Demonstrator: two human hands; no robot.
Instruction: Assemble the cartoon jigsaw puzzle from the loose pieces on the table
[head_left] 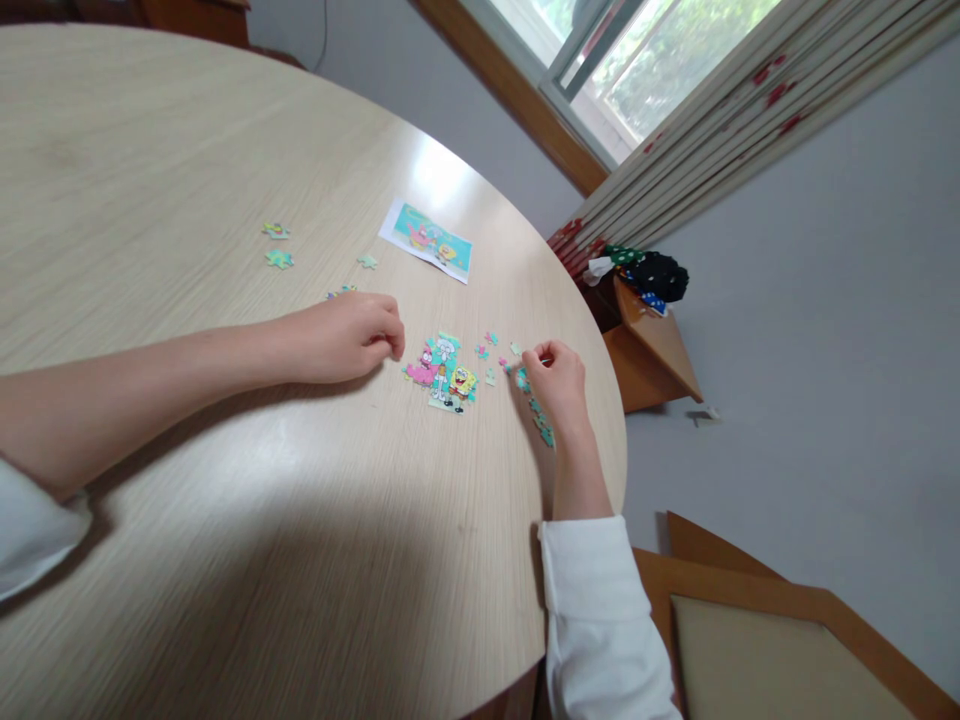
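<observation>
A partly joined cartoon jigsaw puzzle (442,375) lies flat on the table, showing pink, pale-green and yellow characters. Just left of it, my left hand (360,335) rests with its fingers curled in. Whatever those fingers may hold is hidden. On the puzzle's right, my right hand (556,385) is closed in a pinch among loose pieces, with a small teal puzzle piece (508,369) at its fingertips. A row of teal pieces (541,425) lies partly under that hand. Small pink pieces (482,351) are scattered between the puzzle and my right hand.
A creased paper picture (429,240) of the same characters lies beyond the puzzle. More loose pieces (280,259) sit to the far left, and one green piece (367,262) near the paper. The round table's edge (611,400) curves past my right hand. A wooden chair (750,620) stands at lower right.
</observation>
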